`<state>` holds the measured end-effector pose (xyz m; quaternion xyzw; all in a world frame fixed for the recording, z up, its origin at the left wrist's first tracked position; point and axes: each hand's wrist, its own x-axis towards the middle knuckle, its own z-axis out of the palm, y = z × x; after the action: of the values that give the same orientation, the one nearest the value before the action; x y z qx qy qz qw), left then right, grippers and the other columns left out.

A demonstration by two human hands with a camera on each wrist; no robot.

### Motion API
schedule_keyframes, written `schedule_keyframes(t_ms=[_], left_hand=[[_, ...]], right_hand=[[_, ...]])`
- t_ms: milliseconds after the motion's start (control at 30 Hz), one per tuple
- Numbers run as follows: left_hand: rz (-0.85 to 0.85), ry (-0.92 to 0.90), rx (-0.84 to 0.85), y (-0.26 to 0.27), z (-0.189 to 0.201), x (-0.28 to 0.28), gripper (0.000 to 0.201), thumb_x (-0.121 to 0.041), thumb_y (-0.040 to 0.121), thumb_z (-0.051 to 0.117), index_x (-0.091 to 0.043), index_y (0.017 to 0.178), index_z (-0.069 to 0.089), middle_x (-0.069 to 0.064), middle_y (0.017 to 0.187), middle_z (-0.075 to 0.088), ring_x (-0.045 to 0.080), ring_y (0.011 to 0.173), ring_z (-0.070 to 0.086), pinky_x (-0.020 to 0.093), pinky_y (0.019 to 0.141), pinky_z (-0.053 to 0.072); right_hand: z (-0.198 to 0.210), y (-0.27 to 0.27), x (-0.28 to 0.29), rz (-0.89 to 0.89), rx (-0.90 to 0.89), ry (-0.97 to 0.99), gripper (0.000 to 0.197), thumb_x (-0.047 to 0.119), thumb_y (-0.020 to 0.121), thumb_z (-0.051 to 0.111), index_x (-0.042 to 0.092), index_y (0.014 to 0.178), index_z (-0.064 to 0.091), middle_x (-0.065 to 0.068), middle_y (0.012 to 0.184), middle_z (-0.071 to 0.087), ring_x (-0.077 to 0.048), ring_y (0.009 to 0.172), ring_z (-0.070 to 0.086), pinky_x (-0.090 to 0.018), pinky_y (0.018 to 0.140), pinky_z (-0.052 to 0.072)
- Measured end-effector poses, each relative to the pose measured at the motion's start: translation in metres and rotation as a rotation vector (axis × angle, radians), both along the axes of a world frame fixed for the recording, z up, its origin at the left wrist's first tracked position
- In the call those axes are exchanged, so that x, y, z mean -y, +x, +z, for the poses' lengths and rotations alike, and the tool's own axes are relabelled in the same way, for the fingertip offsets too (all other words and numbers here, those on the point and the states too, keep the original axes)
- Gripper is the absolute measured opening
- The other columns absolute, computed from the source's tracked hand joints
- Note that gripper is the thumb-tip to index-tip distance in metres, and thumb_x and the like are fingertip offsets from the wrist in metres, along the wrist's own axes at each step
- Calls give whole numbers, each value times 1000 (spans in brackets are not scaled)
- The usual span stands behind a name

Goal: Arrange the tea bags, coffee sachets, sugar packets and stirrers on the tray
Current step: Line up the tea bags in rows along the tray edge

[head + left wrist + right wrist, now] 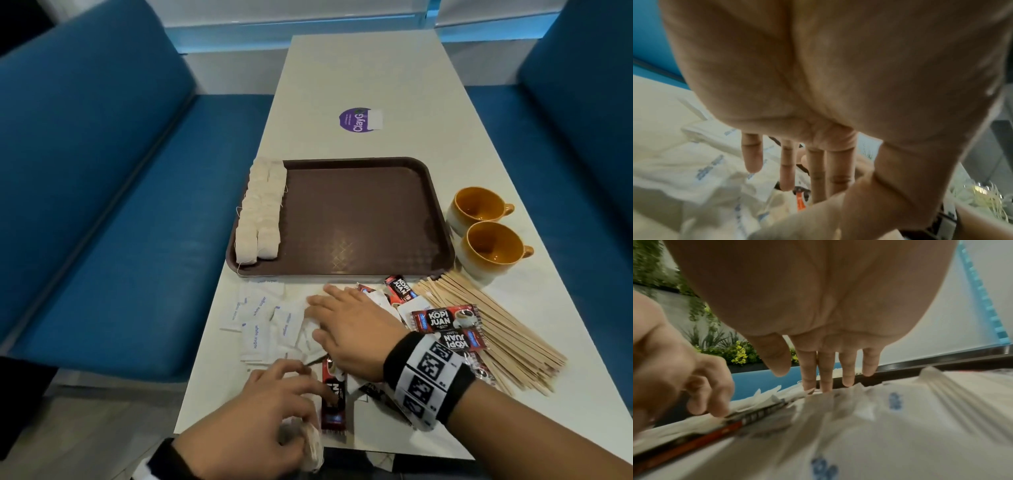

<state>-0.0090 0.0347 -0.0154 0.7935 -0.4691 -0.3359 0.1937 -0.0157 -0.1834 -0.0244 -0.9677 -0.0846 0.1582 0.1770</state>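
A brown tray (pixel 359 219) carries two rows of tea bags (pixel 262 212) along its left side. In front of it lie white sugar packets (pixel 260 325), red-black coffee sachets (pixel 442 318) and a fan of wooden stirrers (pixel 496 325). My right hand (pixel 320 315) lies flat, fingers straight, on the sugar packets (pixel 900 418). My left hand (pixel 301 383) is at the table's near edge beside a coffee sachet (pixel 334 407). It seems to hold a few white packets (pixel 308 445) under its thumb. In the left wrist view its fingers (pixel 816 170) reach over sugar packets (pixel 705 170).
Two orange cups (pixel 476 209) (pixel 493 246) stand right of the tray, behind the stirrers. A purple sticker (pixel 356 120) marks the far tabletop. Blue benches (pixel 102 205) flank the narrow table. The tray's middle and right are bare.
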Motion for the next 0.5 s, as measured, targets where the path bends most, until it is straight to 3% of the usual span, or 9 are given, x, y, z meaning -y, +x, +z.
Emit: schedule_keyframes(t_ms=[167,267,367,433,500], left_hand=[[-13,32,15,-2,-7,6,27,-34,84,50,-28,99,71,-57,139,27,-14,139,8,18,106,19],[14,29,18,0,-4,5,37,-42,77,41,-27,96,69,-54,144,25,-11,141,8,27,112,23],[51,7,58,1,-3,3,22,-35,83,47,-23,88,65,-50,148,23,-10,142,9,32,113,27],[81,-51,83,1,0,6,8,-28,84,52,-29,79,58,-45,149,27,-5,142,14,35,113,30],[93,-110,84,2,3,14,11,-28,84,52,-35,75,51,-42,149,30,-1,142,19,35,113,31]], right_hand=[[9,-19,8,12,16,91,53,26,105,40,36,156,33,15,167,23,-12,157,4,-35,127,2],[24,-40,30,-136,82,108,51,27,104,45,38,153,37,20,159,32,-5,151,17,-31,127,13],[36,-73,60,-262,89,65,35,36,104,48,42,138,52,24,133,45,1,126,35,-19,109,31],[40,-98,74,-268,42,10,27,44,102,48,46,126,59,28,117,45,2,113,38,-18,97,39],[41,-121,82,-241,-41,-31,23,51,100,49,49,120,61,29,111,43,4,109,39,-17,92,40]])
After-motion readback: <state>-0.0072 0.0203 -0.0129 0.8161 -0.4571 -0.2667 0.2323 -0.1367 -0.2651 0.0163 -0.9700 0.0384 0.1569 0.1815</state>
